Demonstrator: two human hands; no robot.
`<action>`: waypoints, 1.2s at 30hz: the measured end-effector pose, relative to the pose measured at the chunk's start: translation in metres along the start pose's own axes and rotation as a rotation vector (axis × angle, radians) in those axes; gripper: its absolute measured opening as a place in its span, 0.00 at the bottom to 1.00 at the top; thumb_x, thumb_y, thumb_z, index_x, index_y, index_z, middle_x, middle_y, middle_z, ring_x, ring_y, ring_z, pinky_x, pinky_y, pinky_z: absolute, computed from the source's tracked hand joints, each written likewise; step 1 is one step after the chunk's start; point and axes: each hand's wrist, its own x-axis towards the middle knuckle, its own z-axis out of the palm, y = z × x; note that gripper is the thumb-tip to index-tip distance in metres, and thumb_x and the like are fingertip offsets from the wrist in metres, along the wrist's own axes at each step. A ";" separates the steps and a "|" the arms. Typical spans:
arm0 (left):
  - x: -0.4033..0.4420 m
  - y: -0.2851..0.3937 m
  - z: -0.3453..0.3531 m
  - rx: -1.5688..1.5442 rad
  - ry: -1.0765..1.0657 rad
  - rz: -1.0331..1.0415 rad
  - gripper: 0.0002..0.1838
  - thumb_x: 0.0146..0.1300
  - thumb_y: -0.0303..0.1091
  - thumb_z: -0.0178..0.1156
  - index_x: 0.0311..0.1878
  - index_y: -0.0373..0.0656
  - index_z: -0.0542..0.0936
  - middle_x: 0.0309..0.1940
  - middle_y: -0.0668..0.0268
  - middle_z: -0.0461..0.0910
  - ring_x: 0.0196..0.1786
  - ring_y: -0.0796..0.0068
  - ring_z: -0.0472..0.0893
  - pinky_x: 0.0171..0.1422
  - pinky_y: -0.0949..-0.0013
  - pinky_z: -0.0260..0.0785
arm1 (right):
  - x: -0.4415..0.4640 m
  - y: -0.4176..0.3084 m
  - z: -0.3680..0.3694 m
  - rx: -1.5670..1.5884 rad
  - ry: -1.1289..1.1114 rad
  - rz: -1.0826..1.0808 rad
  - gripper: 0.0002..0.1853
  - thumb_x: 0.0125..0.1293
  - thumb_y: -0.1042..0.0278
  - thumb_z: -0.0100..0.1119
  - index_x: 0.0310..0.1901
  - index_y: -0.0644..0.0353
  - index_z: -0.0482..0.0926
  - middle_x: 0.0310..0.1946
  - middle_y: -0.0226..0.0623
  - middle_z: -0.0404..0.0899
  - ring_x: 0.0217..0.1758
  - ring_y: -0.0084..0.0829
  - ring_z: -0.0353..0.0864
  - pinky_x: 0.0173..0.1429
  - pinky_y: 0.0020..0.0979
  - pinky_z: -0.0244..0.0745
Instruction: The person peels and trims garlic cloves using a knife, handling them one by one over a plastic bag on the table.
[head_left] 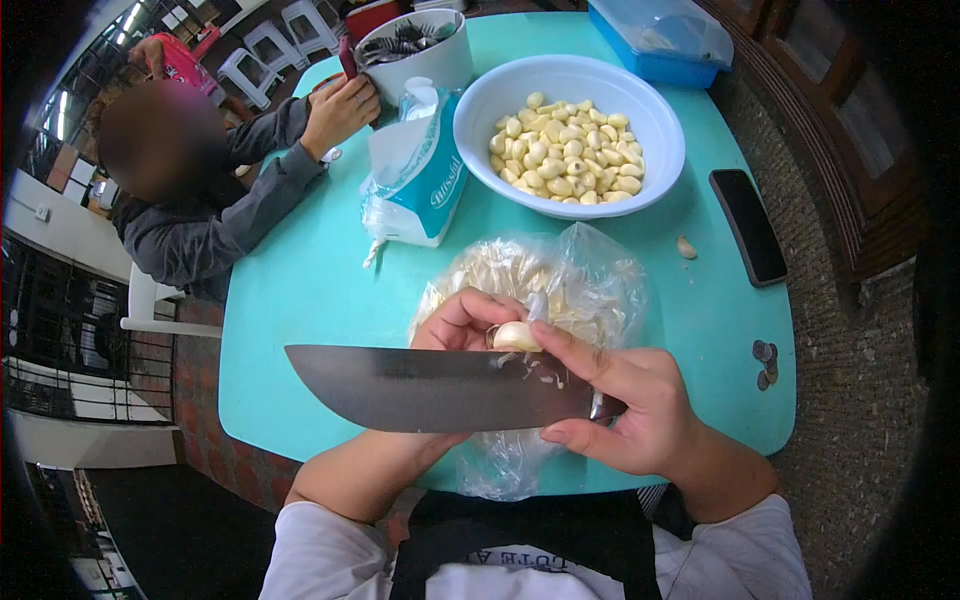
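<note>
A wide-bladed kitchen knife lies across the view, its tip to the left and bits of skin stuck to the blade. Its handle end is in my right hand, whose thumb and fingers are closed around it. Behind the blade, my left hand pinches a pale garlic clove, partly hidden by the knife. My right index fingertip touches the clove's right side. Under both hands rests a clear plastic bag with garlic in it. Past it stands a light blue basin holding many peeled garlic cloves.
On the turquoise table are a tissue pack, a white bucket, a blue lidded box, a phone, a loose clove and several coins. Another person sits at the left, holding a phone-like object.
</note>
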 end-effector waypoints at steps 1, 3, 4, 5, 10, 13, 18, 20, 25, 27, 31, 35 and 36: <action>0.000 0.000 0.000 0.002 -0.002 0.001 0.17 0.50 0.27 0.66 0.41 0.39 0.71 0.43 0.60 0.72 0.44 0.72 0.77 0.50 0.70 0.72 | 0.000 -0.001 -0.001 0.011 -0.011 0.020 0.35 0.50 0.62 0.67 0.58 0.70 0.67 0.29 0.46 0.79 0.25 0.30 0.79 0.31 0.24 0.71; 0.000 0.000 0.000 0.005 -0.005 0.004 0.17 0.50 0.28 0.66 0.41 0.39 0.71 0.42 0.60 0.72 0.44 0.72 0.76 0.50 0.70 0.72 | 0.000 0.000 0.000 0.004 -0.005 0.004 0.34 0.50 0.62 0.67 0.58 0.70 0.67 0.29 0.46 0.79 0.25 0.30 0.79 0.31 0.24 0.71; 0.000 0.000 -0.001 0.007 -0.008 0.009 0.17 0.50 0.28 0.66 0.41 0.39 0.71 0.42 0.60 0.72 0.44 0.73 0.76 0.50 0.70 0.72 | 0.000 0.000 0.000 0.001 -0.002 -0.004 0.34 0.51 0.62 0.67 0.57 0.70 0.68 0.29 0.46 0.79 0.24 0.30 0.79 0.31 0.24 0.71; 0.000 -0.001 -0.001 0.008 -0.010 0.014 0.17 0.50 0.29 0.66 0.41 0.39 0.71 0.42 0.61 0.72 0.44 0.73 0.76 0.50 0.70 0.72 | 0.000 0.001 0.000 -0.002 0.003 -0.016 0.33 0.51 0.62 0.66 0.57 0.70 0.68 0.28 0.45 0.79 0.24 0.29 0.79 0.30 0.23 0.71; 0.000 0.000 0.001 0.017 0.020 0.002 0.16 0.51 0.31 0.65 0.41 0.40 0.71 0.41 0.61 0.72 0.44 0.73 0.76 0.51 0.70 0.71 | 0.002 0.001 0.001 0.023 0.016 -0.011 0.33 0.52 0.62 0.66 0.57 0.70 0.68 0.27 0.45 0.78 0.24 0.29 0.78 0.30 0.24 0.70; 0.000 0.000 0.002 0.021 0.026 -0.001 0.15 0.52 0.32 0.65 0.41 0.41 0.72 0.41 0.62 0.73 0.44 0.73 0.76 0.51 0.69 0.71 | 0.001 0.000 0.000 0.029 -0.003 0.009 0.33 0.52 0.62 0.65 0.57 0.70 0.68 0.28 0.45 0.78 0.24 0.30 0.78 0.31 0.24 0.70; -0.001 0.002 0.002 0.002 0.088 -0.027 0.14 0.53 0.31 0.64 0.40 0.40 0.71 0.42 0.62 0.73 0.45 0.72 0.76 0.51 0.68 0.71 | 0.003 0.000 -0.002 0.067 -0.021 0.033 0.32 0.54 0.61 0.63 0.58 0.69 0.67 0.26 0.44 0.78 0.23 0.28 0.77 0.32 0.23 0.70; -0.004 0.004 0.011 -0.002 0.108 -0.029 0.13 0.55 0.29 0.62 0.42 0.39 0.72 0.42 0.62 0.73 0.45 0.72 0.76 0.51 0.69 0.72 | 0.003 0.004 0.000 0.137 0.015 0.002 0.30 0.56 0.62 0.61 0.59 0.66 0.67 0.24 0.41 0.77 0.21 0.25 0.74 0.29 0.23 0.68; -0.002 0.010 0.015 0.050 0.135 -0.121 0.14 0.58 0.25 0.59 0.48 0.37 0.72 0.42 0.60 0.75 0.44 0.70 0.78 0.50 0.69 0.75 | -0.006 0.009 0.001 0.796 0.001 0.316 0.24 0.65 0.64 0.51 0.61 0.63 0.65 0.26 0.30 0.77 0.20 0.15 0.65 0.25 0.18 0.61; 0.000 0.010 0.015 0.016 0.112 -0.130 0.15 0.59 0.25 0.58 0.50 0.37 0.72 0.43 0.59 0.76 0.44 0.70 0.79 0.50 0.70 0.75 | -0.005 0.008 -0.005 0.868 -0.011 0.354 0.23 0.67 0.64 0.48 0.62 0.64 0.64 0.29 0.26 0.76 0.21 0.12 0.62 0.26 0.16 0.59; -0.001 0.012 0.016 0.017 0.114 -0.132 0.14 0.58 0.26 0.59 0.48 0.37 0.72 0.43 0.59 0.76 0.45 0.70 0.79 0.50 0.70 0.75 | -0.004 0.009 -0.006 0.874 0.005 0.329 0.26 0.65 0.63 0.51 0.63 0.64 0.62 0.32 0.28 0.77 0.22 0.11 0.62 0.26 0.16 0.60; -0.004 0.008 0.010 0.004 0.132 -0.092 0.16 0.57 0.29 0.61 0.48 0.38 0.70 0.43 0.60 0.76 0.45 0.70 0.78 0.49 0.69 0.74 | 0.000 0.012 0.003 0.481 0.066 0.091 0.33 0.61 0.57 0.56 0.63 0.66 0.59 0.35 0.35 0.78 0.25 0.14 0.67 0.29 0.17 0.64; -0.004 0.007 0.009 -0.009 0.136 -0.086 0.17 0.56 0.30 0.62 0.48 0.39 0.70 0.43 0.60 0.76 0.45 0.70 0.78 0.49 0.69 0.74 | -0.001 0.007 0.006 0.494 0.059 0.128 0.35 0.61 0.54 0.57 0.63 0.68 0.58 0.36 0.37 0.78 0.28 0.15 0.70 0.33 0.18 0.65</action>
